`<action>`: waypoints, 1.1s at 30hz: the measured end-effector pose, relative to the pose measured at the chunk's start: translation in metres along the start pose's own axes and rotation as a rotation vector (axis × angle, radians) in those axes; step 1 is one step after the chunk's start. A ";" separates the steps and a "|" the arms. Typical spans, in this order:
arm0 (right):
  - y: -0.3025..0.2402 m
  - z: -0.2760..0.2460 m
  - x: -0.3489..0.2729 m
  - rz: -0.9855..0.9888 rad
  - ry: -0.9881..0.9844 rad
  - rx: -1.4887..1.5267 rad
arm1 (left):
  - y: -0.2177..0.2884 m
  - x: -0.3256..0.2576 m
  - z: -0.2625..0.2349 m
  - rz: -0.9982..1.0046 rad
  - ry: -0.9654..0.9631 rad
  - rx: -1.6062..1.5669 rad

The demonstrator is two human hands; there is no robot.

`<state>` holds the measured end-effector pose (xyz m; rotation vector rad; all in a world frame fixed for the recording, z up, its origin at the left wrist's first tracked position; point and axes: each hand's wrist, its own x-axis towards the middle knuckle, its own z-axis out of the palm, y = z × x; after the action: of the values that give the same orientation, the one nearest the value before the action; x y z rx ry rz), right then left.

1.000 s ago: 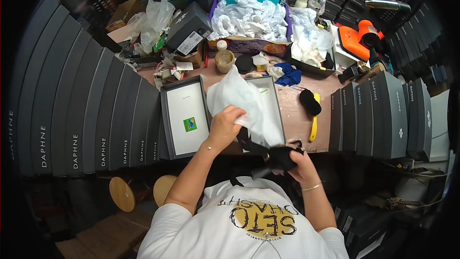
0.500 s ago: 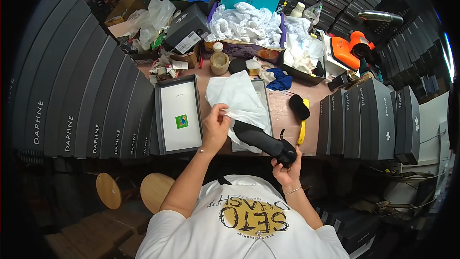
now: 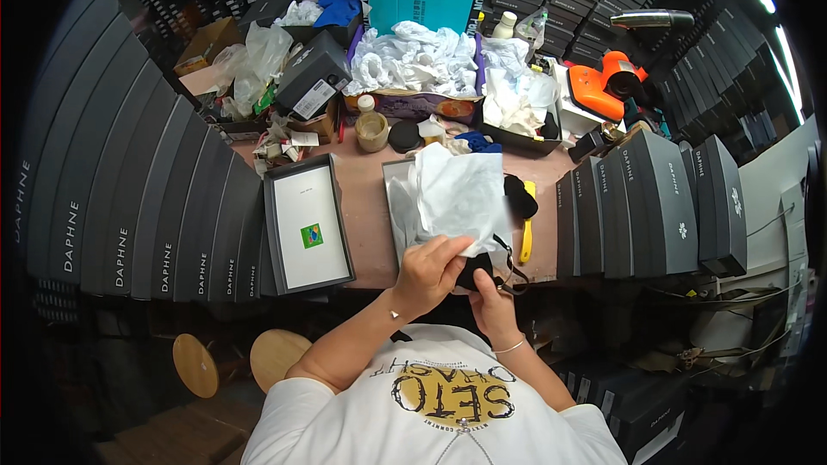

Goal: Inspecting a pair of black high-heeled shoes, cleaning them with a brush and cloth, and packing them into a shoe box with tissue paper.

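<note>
A sheet of white tissue paper [image 3: 461, 194] is pinched in the fingers of my left hand [image 3: 426, 275]. The paper hangs over a black shoe [image 3: 475, 270], hiding most of it; its heel end and a thin strap show at the paper's lower edge. My right hand [image 3: 494, 306] grips the shoe there, thumb on top. Under the paper and beyond my hands is a grey shoe box [image 3: 398, 174], partly covered. To the left lies a shallow grey box lid [image 3: 348, 250], white inside, with a small green square sticker.
A yellow-handled black brush [image 3: 527, 237] lies right of the paper. Behind stand a jar [image 3: 372, 127], a carton of crumpled white paper [image 3: 413, 105] and an orange device [image 3: 596, 90]. Rows of dark shoe boxes flank the table on the left [image 3: 164, 198] and right [image 3: 650, 207].
My left hand has moved right, drawing the tissue paper over the shoe. My right hand has shifted left with the shoe, which is now mostly covered. The whole view has tilted slightly.
</note>
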<state>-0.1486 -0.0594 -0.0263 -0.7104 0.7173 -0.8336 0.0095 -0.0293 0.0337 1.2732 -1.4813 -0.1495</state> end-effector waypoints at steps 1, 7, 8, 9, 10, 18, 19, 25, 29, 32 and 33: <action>-0.007 -0.003 0.004 0.050 0.018 0.157 | 0.000 -0.005 0.000 0.013 -0.015 0.001; 0.005 -0.018 0.018 -0.086 -0.008 0.033 | 0.011 -0.024 0.019 0.108 -0.052 -0.070; 0.013 -0.025 0.015 -0.180 -0.042 -0.393 | 0.012 -0.018 0.019 0.079 0.019 -0.070; 0.017 -0.022 0.012 -0.251 -0.052 -0.543 | 0.003 -0.016 0.024 0.043 0.041 -0.139; 0.018 -0.018 0.010 -0.320 -0.061 -0.693 | 0.003 -0.018 0.026 0.085 0.029 -0.152; 0.001 -0.015 0.051 -0.059 -0.353 -0.953 | -0.016 -0.045 0.022 -0.608 0.155 -0.376; -0.007 -0.001 0.046 -0.356 -0.344 -1.102 | -0.024 -0.045 0.017 -0.640 0.197 -0.451; -0.077 0.044 0.017 -0.282 -0.265 -1.571 | -0.024 -0.062 0.020 -0.766 0.317 -0.793; -0.084 0.016 0.033 -0.380 -0.236 -1.779 | -0.004 -0.074 0.024 -0.695 0.100 -0.532; -0.096 0.022 0.037 -0.428 -0.189 -1.842 | -0.009 -0.057 0.030 -0.880 0.217 -0.728; -0.104 0.033 0.029 -0.497 -0.201 -1.829 | -0.011 -0.055 0.028 -0.851 0.231 -0.724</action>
<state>-0.1496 -0.1253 0.0660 -2.6357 1.0300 -0.2985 -0.0164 -0.0075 -0.0191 1.1658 -0.5092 -0.9676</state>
